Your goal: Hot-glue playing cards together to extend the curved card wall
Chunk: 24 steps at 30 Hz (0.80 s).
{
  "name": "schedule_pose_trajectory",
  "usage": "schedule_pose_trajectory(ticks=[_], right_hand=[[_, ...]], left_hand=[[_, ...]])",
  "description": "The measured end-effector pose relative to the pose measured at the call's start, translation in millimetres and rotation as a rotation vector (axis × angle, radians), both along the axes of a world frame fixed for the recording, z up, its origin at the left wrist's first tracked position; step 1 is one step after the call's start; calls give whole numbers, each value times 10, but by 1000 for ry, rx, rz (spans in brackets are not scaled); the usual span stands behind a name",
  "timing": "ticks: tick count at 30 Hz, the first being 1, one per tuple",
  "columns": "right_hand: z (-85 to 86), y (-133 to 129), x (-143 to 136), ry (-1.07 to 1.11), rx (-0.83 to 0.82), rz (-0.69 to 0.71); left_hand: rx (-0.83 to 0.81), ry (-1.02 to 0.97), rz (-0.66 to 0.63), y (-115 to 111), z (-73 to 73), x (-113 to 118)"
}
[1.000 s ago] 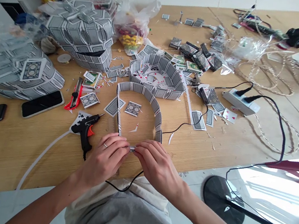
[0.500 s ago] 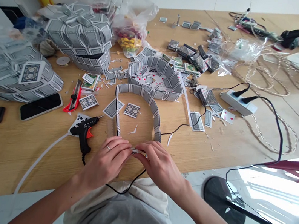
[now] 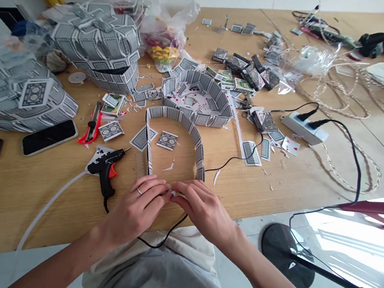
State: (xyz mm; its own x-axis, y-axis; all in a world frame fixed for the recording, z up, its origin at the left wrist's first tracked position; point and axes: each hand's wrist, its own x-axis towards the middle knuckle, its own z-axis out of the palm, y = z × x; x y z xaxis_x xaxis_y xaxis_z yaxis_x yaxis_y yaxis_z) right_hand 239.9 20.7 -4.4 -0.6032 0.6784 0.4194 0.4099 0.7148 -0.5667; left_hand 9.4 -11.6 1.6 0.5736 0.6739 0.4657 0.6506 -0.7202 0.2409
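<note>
Far left, two playing-card boxes (image 3: 97, 37) look done to me; then the glue gun (image 3: 107, 169) lying unheld. Left hand (image 3: 139, 206) pinches the near side of the card strip (image 3: 199, 147), standing on edge as a loop on the table (image 3: 3, 215), with the card tray (image 3: 203, 118) behind it, wall up. Right hand (image 3: 206, 210) pinches the same spot, so I'd guess that join is what's left; can't tell if it's closed.
</note>
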Motion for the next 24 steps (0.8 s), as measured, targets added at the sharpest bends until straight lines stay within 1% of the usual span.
schedule_pose_trajectory(ticks=[4,8,14,24], right_hand=[[13,16,9,6,-5,31],[17,25,16,6,-13,47],[14,34,4,18,-6,29],[16,20,-26,-4,-7,-33]], left_hand=[[-17,-6,7,2,-9,-19],[16,-12,15,13,8,5],[20,17,36,21,25,40],[-6,37,47,19,-12,39]])
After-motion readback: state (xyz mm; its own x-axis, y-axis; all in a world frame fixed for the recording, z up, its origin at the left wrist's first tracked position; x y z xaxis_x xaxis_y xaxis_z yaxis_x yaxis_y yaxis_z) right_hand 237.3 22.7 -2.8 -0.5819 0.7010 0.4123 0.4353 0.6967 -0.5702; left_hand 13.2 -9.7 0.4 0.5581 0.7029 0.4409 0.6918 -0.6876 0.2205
